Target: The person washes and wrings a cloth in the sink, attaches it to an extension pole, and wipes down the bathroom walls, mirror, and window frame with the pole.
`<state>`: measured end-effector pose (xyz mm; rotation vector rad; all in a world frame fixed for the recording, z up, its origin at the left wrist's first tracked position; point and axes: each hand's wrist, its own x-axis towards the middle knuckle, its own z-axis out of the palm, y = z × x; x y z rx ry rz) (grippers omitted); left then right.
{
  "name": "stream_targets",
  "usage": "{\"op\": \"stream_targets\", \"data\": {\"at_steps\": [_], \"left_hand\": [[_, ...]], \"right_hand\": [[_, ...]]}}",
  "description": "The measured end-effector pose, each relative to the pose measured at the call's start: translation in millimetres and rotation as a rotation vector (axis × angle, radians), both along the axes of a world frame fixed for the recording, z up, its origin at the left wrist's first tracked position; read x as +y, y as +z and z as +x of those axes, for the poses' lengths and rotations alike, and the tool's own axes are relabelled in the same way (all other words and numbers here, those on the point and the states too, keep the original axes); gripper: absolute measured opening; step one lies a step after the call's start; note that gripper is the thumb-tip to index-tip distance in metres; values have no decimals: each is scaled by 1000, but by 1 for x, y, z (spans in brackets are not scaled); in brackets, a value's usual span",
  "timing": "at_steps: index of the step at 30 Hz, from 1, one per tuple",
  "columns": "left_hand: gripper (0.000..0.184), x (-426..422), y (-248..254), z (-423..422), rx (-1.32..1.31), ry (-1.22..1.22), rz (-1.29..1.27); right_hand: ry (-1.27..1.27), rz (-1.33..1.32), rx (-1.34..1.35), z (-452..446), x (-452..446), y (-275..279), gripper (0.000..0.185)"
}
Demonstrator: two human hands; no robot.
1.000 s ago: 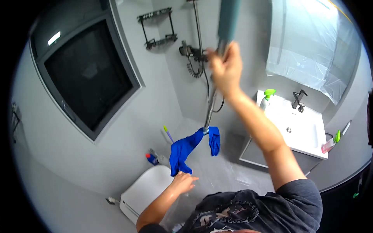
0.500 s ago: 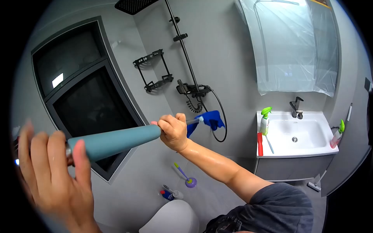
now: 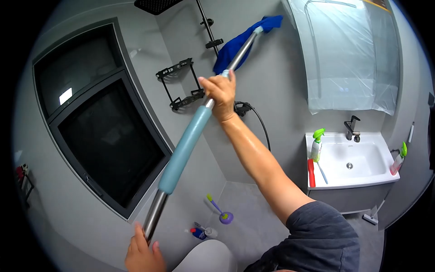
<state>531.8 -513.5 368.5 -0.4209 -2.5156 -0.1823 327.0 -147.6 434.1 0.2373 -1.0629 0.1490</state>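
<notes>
One pole (image 3: pixel 155 212), long axis slanting from low left to high right, its cloth-covered end pointing up before the grey wall (image 3: pixel 267 68). It crosses the view between the window (image 3: pixel 111 145) and the plastic-covered mirror cabinet (image 3: pixel 349 59). The cloth end sits near the cabinet's left edge, a strip of bare wall between. Lower down, open wall and floor (image 3: pixel 256 204) lie right of the shaft; the window frame is the nearer edge on the left in view.

Shaft: shiny metal, with a smooth blue-green sleeve (image 3: pixel 186 149) midway. Cloth (image 3: pixel 235 47): deep blue, bunched, one flap sagging alongside the shaft.

Right hand (image 3: pixel 219 94): fingers curled round the metal above the sleeve. Left hand (image 3: pixel 146 254): at the low end, fingers and thumb either side; cannot tell how firmly closed.
</notes>
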Motion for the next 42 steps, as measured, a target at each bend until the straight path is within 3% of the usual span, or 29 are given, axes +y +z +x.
{"op": "stream_targets", "data": {"at_steps": [1,2,4,5,7,9,11,12,13,15,16,17,18,19,20,21,22,25,27,28,29,30,32,34,36,37,39,42], "left_hand": [[36,-8,10,-21,-186,-220,3],[36,-17,14,-47,-188,-220,6],[26,-14,13,-100,-1304,-504,527],[26,4,-1,-118,-1307,-511,520],[18,38,-44,-151,-1515,-407,761],[18,96,-77,-145,-1146,-347,421],[34,90,-199,-186,-290,-548,-55],[46,99,-250,-200,-159,-662,-47],[50,131,-248,-174,-817,-304,311],[38,200,-242,-145,-918,-324,288],[38,226,-264,-149,-907,-339,293],[42,245,-300,-158,-785,-435,487],[47,270,-294,-163,-654,-535,688],[43,293,-282,-178,-535,-525,684],[49,321,-230,-188,-424,-507,675],[48,343,-201,-220,-336,-646,545],[55,364,-164,-243,-501,-672,661],[36,423,-19,-287,-251,-827,699],[27,446,61,-299,-292,-961,771],[30,449,97,-289,-367,-959,714],[28,457,110,-290,-565,-1082,751],[28,462,104,-291,-572,-1085,746],[32,474,76,-297,-1238,-1496,1049],[40,467,21,-300,-1359,-1545,1031],[27,445,-52,-293,-1408,-1444,1018],[22,432,-97,-297,-1306,-1419,938],[20,391,-174,-289,-1198,-1334,848],[22,310,-281,-268,-1287,-1155,810]], "right_hand": [[-12,4,14,-4,18,2,29],[-15,-13,71,-8,33,5,26],[-13,-65,127,-26,68,8,23],[-23,-49,81,-29,84,3,21],[-66,-82,-4,-60,129,-32,23],[-149,-77,-222,-66,157,-58,27],[-241,93,-431,-46,172,-89,27],[-282,229,-495,-36,177,-102,26],[-281,386,-576,-28,181,-122,21],[-184,609,-727,-24,199,-151,15],[-92,665,-793,-28,214,-154,15],[-119,716,-816,-31,232,-141,20],[-160,724,-746,-41,245,-120,19],[-148,703,-644,-58,259,-94,17],[-175,637,-636,-70,270,-59,14],[-245,638,-601,-83,286,-19,13],[-366,556,-507,-102,301,22,13],[-618,255,-375,-111,311,141,13],[-714,332,-434,-95,308,196,35],[-725,335,-437,-89,313,215,35],[-805,300,-362,-83,320,226,26],[-880,261,-281,-79,326,229,17],[-945,284,-330,-69,335,208,17],[-1003,344,-354,-61,336,164,20],[-819,310,-514,-59,324,89,26],[-824,276,-571,-57,312,47,28],[-710,249,-666,-55,283,-37,26],[-586,131,-843,-37,213,-146,21]]}}
